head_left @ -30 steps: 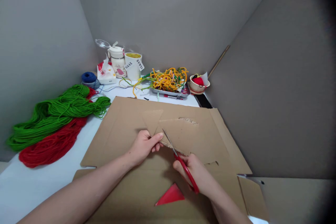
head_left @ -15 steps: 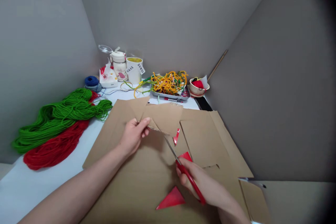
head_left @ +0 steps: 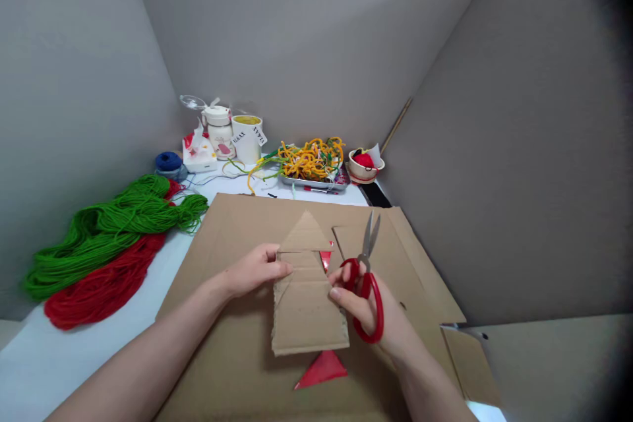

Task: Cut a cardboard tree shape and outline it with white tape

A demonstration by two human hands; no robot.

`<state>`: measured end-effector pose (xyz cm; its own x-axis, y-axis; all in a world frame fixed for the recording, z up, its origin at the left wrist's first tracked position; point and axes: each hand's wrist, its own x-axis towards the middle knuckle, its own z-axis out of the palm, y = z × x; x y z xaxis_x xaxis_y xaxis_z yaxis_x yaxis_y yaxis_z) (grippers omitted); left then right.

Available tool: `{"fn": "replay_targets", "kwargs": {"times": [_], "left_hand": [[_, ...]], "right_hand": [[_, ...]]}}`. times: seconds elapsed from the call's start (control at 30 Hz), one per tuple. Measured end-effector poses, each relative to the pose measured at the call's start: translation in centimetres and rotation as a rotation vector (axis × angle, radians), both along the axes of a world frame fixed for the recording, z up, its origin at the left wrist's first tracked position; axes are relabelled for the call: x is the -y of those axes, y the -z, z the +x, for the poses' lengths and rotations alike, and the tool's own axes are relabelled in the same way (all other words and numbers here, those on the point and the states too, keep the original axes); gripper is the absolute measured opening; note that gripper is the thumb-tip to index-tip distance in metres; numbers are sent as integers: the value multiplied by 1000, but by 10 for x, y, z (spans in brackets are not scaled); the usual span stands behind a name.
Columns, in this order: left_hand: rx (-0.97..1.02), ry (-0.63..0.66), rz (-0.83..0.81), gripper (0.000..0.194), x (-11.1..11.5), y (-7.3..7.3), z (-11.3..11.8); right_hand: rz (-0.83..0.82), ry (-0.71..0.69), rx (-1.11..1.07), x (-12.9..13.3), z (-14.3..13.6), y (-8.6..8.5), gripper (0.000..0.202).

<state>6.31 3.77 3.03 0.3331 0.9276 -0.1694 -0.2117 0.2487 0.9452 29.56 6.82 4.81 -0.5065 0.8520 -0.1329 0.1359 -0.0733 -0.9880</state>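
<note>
My left hand (head_left: 260,269) pinches the left edge of a cut cardboard piece (head_left: 309,310), thumb on top. A triangular cardboard tip (head_left: 306,234) shows at its upper end; whether it is a separate piece I cannot tell. My right hand (head_left: 363,297) has red-handled scissors (head_left: 366,264) looped on its fingers, the blades parted and pointing up and away. Its thumb and fingertips touch the cardboard's right edge. Beneath lies a large cardboard sheet (head_left: 222,356), with a red triangle (head_left: 324,369) below the held piece and a red scrap (head_left: 325,257) partly hidden behind it.
Green yarn (head_left: 113,224) and red yarn (head_left: 109,283) lie on the left. At the back stand a jar (head_left: 218,132), a white cup (head_left: 247,138), a tray (head_left: 316,182) of orange and green yarn, and a bowl (head_left: 366,171) with red yarn.
The held cardboard has come closer and turned, its pointed end now facing away. My right hand has moved up to its edge, and the scissors have swung away from the cardboard with blades apart.
</note>
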Motion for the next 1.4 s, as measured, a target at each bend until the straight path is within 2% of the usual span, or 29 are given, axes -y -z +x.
{"fn": "replay_targets", "kwargs": {"times": [0.07,0.13,0.23,0.3,0.5,0.73,0.9,1.03,1.23,1.4], "left_hand": [[43,-11,-24,24,-2,4,3],[127,-79,-67,23,-5,9,6],[336,-170,-141,29,-8,13,7],[423,-167,-180,33,-9,14,8],[351,-157,-169,25,-6,17,14],[271,-383,-205,22,-13,25,19],[233,-477,-209,20,-16,28,14],[229,-531,-222,25,-18,31,9],[240,-535,-195,25,-17,31,7],[288,-425,-89,33,-14,29,12]], "right_hand": [[-46,50,-62,6,-10,5,29],[-61,130,-133,6,-16,10,31],[-15,270,-226,-2,-22,17,29],[2,352,-271,-10,-24,22,29],[78,485,-257,-22,-29,35,32],[133,461,-197,-14,-35,39,30],[79,388,-221,-10,-36,35,30],[48,425,-210,-13,-28,37,29],[84,479,-213,-18,-14,47,26],[62,436,-196,-21,-14,53,29]]}}
